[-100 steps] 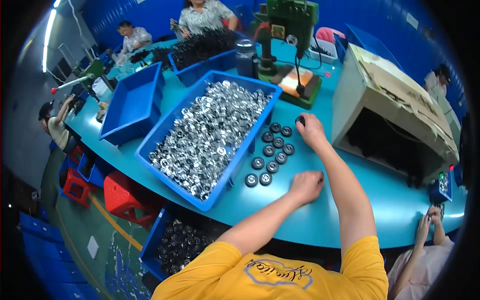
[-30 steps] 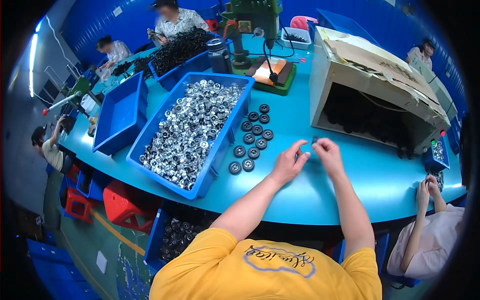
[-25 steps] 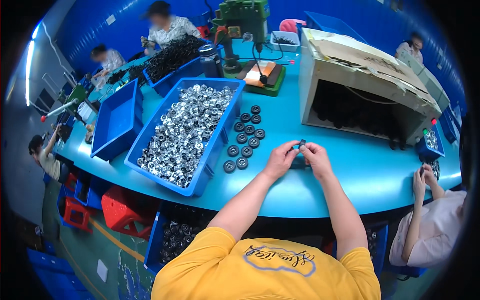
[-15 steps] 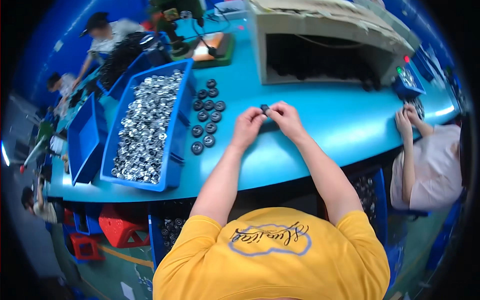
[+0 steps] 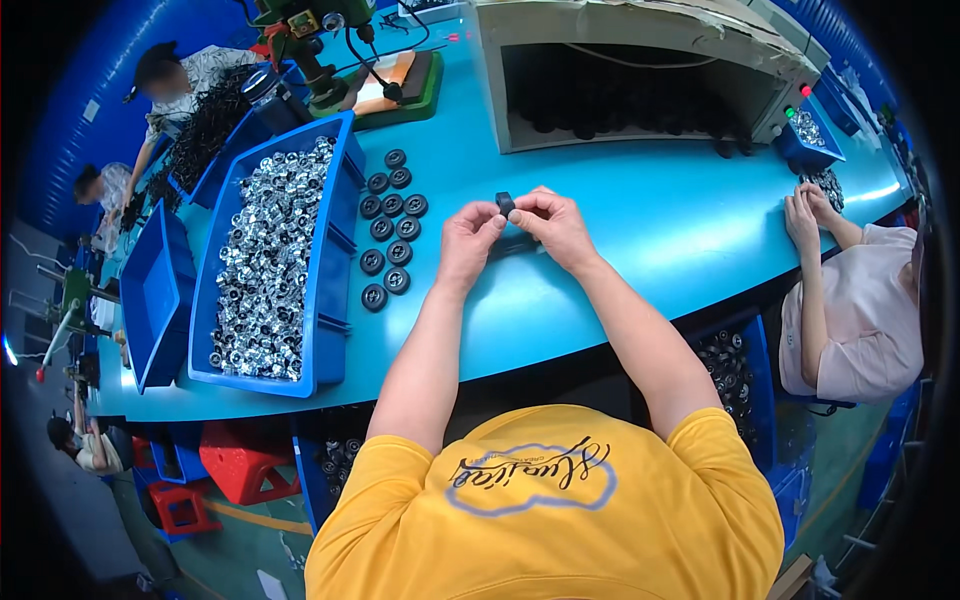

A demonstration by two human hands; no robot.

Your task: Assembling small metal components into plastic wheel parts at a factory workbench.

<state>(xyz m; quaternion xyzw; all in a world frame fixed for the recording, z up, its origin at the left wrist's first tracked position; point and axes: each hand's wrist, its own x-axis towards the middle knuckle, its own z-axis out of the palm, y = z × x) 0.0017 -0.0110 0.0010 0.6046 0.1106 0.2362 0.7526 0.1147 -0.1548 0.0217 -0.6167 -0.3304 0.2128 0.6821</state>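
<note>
A small black toy wheel [image 5: 504, 203] is pinched above the blue-green tabletop, seen nearly edge-on. My left hand [image 5: 468, 240] grips its left side with closed fingertips. From the other side my right hand [image 5: 553, 226] holds it too, thumb and fingers pressed together on it. Just left of my hands, several finished-looking black wheels [image 5: 411, 205] lie in loose rows on the table. Beyond them a long blue bin [image 5: 333, 200] is heaped with shiny silver hub parts [image 5: 265, 255].
An open-fronted beige box machine [image 5: 492, 90] holding dark parts stands at the back. A green press [image 5: 425, 95] is at the far left. Another blue tray [image 5: 160, 300] sits beyond the bin. A co-worker [image 5: 850, 310] sits at right, beside a small blue bin [image 5: 812, 150].
The view has shifted, moving the table and bins slightly left in the picture. Between my fingers the black wheel has turned and shows more of itself. Both hands still hold it.
</note>
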